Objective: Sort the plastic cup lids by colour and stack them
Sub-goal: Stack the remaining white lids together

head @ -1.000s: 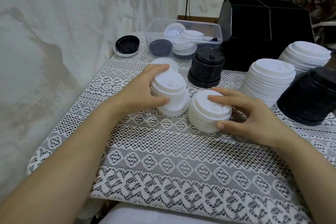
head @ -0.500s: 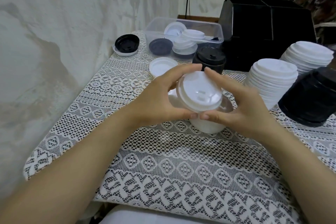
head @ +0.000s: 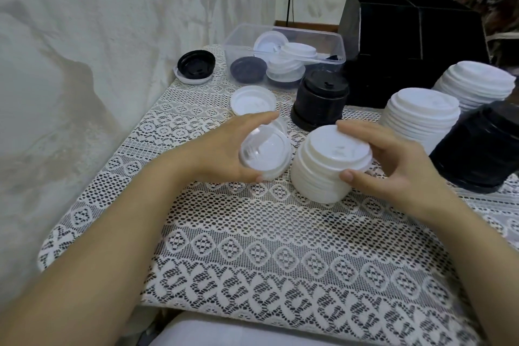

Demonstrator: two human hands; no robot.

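My left hand [head: 224, 149] grips a small bunch of white lids [head: 265, 153], tilted so their undersides face me, a little above the lace cloth. Just to its right stands a short stack of white lids [head: 323, 177]. My right hand [head: 393, 166] holds the top of that stack, fingers on the top lid and thumb against the side. A single white lid [head: 252, 100] lies upturned behind my left hand. Behind the stack rises a stack of black lids [head: 320, 100].
Two taller white stacks [head: 418, 118] [head: 474, 83] and a black stack [head: 477, 154] stand at the right. A clear tub [head: 241, 39] at the back holds mixed lids. A black lid on a white one [head: 195, 66] lies back left. A black box [head: 412, 45] is behind.
Both hands held one lid bunch over the right stack half a second ago. Now part of it sits on that stack under my right hand, and my left hand has drawn the rest leftward.
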